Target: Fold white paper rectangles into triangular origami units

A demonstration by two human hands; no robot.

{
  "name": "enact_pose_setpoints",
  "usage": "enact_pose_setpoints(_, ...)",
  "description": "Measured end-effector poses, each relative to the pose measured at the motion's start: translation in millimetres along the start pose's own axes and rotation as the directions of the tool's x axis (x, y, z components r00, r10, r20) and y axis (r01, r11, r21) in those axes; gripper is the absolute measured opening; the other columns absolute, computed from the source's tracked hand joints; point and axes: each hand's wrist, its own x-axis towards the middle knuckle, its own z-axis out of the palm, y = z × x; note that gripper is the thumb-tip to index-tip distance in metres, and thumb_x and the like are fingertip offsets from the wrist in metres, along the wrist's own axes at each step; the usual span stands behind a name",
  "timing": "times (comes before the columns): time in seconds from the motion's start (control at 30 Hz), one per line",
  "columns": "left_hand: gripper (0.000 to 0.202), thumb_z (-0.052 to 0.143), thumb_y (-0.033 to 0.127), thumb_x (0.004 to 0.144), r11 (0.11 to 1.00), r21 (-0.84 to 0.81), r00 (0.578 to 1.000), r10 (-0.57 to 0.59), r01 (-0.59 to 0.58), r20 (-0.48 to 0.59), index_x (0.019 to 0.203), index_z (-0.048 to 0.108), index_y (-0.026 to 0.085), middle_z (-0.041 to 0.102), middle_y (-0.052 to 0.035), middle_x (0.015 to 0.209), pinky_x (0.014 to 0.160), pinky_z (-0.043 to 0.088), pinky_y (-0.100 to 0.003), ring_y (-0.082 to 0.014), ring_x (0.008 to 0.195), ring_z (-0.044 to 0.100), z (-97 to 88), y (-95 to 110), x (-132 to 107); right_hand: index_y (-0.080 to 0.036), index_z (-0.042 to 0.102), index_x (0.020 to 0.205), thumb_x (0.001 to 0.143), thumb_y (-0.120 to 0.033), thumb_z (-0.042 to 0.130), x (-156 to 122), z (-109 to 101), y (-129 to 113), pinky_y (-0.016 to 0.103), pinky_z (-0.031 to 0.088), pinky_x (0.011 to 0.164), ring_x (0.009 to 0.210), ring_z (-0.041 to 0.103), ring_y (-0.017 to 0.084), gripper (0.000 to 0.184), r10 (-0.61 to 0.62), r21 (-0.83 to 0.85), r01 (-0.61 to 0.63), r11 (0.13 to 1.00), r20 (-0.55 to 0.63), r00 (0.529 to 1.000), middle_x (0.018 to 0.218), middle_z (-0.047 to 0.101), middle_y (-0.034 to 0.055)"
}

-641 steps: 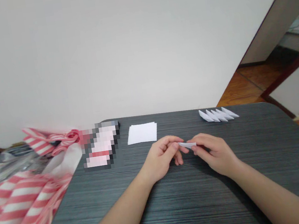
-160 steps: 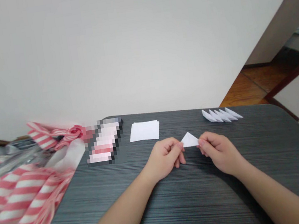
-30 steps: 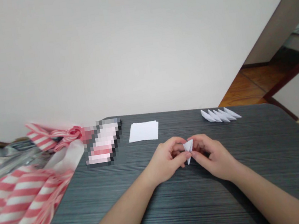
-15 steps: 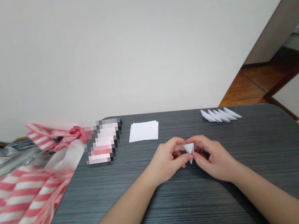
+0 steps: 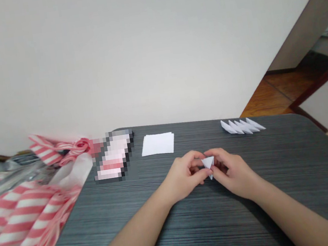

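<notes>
A small piece of folded white paper [image 5: 208, 163] forms a wedge with its point downward, held between my hands above the dark table [image 5: 258, 216]. My left hand [image 5: 184, 173] pinches its left side with the thumb and fingertips. My right hand [image 5: 231, 172] grips its right side, with the fingers curled close to the paper. Much of the lower part is hidden by my fingers. Farther back on the table lie a stack of white paper sheets [image 5: 157, 144] and a row of several folded paper pieces [image 5: 241, 126].
A pixelated pink and white object [image 5: 113, 156] lies at the table's far left corner. Beyond the left edge is a bundle of red-and-white striped material [image 5: 26, 211]. A white wall rises behind the table, and a wooden floor [image 5: 279, 89] shows to the right.
The paper has gone from a flat triangle, seen 5 seconds ago, to a narrow point-down wedge. My hands have moved closer together around it. Over the last second, little has changed.
</notes>
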Motion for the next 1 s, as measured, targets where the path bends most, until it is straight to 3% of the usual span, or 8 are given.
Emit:
enact_pose_setpoints(0.3,0.026,0.064,0.031,0.088,0.990,0.134,0.999,0.044,-0.041,-0.019,0.108,0.055,0.018,0.074,-0.0046,0.087,0.052,0.044,-0.022,-0.0116,0.058,0.063,0.2,1.6,-0.4,-0.021,0.055,0.115,0.086,-0.015,0.055,2.1,2.1,3.4,0.024,0.044,0.057,0.057,0.060,0.014,0.030,0.004,-0.050,-0.004,0.999,0.001,1.000,0.071,0.063,-0.0021)
enact_pose_setpoints(0.5,0.026,0.059,0.029,0.091,0.998,0.046,0.999,0.046,-0.046,-0.002,0.113,0.055,0.016,0.071,-0.0056,0.087,0.055,0.046,-0.022,-0.0112,0.060,0.062,1.4,1.6,-0.5,-0.022,0.052,0.116,0.089,-0.018,0.053,1.6,0.8,4.4,0.025,0.041,0.054,0.054,0.057,0.014,0.027,0.027,-0.047,-0.030,0.998,-0.061,0.998,0.065,0.060,-0.0043)
enact_pose_setpoints(0.7,0.030,0.062,0.029,0.088,0.981,-0.194,0.999,0.024,-0.029,-0.026,0.113,0.057,0.013,0.067,-0.0049,0.083,0.054,0.048,-0.022,-0.0095,0.058,0.059,3.1,2.5,1.2,-0.022,0.050,0.117,0.093,-0.018,0.051,0.4,-0.5,5.1,0.024,0.043,0.056,0.056,0.058,0.013,0.024,0.033,0.132,-0.027,0.991,-0.042,0.999,0.068,0.061,-0.0038)
enact_pose_setpoints(0.83,0.033,0.061,0.032,0.090,0.970,-0.242,1.000,-0.003,-0.003,-0.025,0.116,0.058,0.012,0.069,-0.0068,0.086,0.051,0.046,-0.022,-0.0097,0.056,0.060,1.7,0.7,2.4,-0.021,0.056,0.116,0.097,-0.026,0.051,-1.5,0.0,9.5,0.025,0.047,0.056,0.057,0.061,0.013,0.020,0.079,0.305,-0.066,0.950,-0.031,0.996,0.071,0.063,-0.0016)
enact_pose_setpoints(1.0,0.038,0.061,0.033,0.090,0.961,-0.275,0.998,-0.022,0.005,-0.058,0.121,0.056,0.012,0.067,-0.0035,0.079,0.051,0.046,-0.022,-0.0102,0.055,0.060,1.6,0.8,2.5,-0.020,0.064,0.109,0.096,-0.028,0.054,-1.9,-1.4,9.8,0.025,0.050,0.056,0.059,0.062,0.012,0.018,0.103,0.394,-0.081,0.915,-0.036,0.994,0.074,0.065,0.0007)
